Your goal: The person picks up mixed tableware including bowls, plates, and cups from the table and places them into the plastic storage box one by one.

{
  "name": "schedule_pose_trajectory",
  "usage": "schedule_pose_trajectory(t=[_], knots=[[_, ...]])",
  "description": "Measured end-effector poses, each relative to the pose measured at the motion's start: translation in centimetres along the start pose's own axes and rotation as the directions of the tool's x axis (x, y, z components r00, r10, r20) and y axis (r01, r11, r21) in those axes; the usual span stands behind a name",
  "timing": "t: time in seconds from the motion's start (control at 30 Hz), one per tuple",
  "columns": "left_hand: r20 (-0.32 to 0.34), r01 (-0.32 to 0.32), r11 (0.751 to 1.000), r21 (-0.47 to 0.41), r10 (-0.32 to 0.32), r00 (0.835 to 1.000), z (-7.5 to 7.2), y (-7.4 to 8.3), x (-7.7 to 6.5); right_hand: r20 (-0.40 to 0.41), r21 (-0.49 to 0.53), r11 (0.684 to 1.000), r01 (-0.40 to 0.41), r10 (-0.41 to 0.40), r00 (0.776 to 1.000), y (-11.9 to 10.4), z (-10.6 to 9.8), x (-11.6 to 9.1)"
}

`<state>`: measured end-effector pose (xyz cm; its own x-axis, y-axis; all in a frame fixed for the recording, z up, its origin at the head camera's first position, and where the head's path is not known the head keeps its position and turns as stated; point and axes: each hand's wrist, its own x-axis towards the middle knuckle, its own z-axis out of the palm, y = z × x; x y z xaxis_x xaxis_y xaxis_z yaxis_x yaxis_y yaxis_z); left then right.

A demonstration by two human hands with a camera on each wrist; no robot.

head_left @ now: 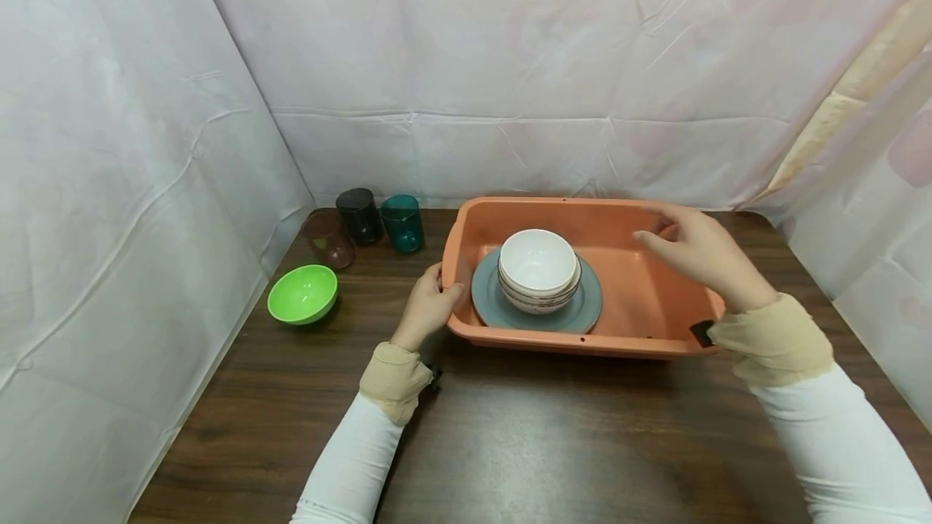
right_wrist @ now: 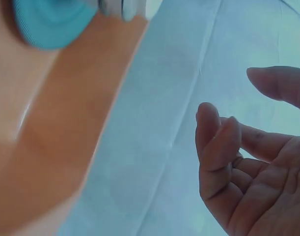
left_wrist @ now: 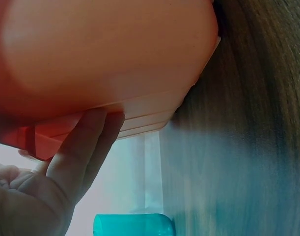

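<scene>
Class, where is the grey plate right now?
In the head view, the grey plate lies in the left half of the orange tub, beneath the stacked bowls and just right of the left hand.

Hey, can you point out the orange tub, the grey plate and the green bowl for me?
Orange tub (head_left: 626,289): head view, on the bare inside floor.
Grey plate (head_left: 486,293): head view, on its bare surface near the left edge.
Green bowl (head_left: 302,295): head view, on the inner surface.

Head camera high, facing forward-down; wrist cameras close; all share tub (head_left: 624,285).
</scene>
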<state>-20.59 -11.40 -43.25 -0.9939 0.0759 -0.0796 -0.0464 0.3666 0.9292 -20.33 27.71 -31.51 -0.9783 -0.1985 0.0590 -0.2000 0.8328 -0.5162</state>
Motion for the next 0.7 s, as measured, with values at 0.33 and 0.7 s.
schedule_pose_trajectory(t=[0.33,0.7], knots=[[-0.016,-0.051,0.999,-0.012,0.051,0.999,0.5,-6.1,4.3,-0.051,0.049,0.997,-0.063,0.066,0.997,5.8,-1.4,-3.8],[-0.02,-0.007,1.0,0.001,0.007,1.0,0.9,-11.1,8.2,0.092,0.05,0.97,-0.238,0.232,0.968,11.2,1.5,-5.0]])
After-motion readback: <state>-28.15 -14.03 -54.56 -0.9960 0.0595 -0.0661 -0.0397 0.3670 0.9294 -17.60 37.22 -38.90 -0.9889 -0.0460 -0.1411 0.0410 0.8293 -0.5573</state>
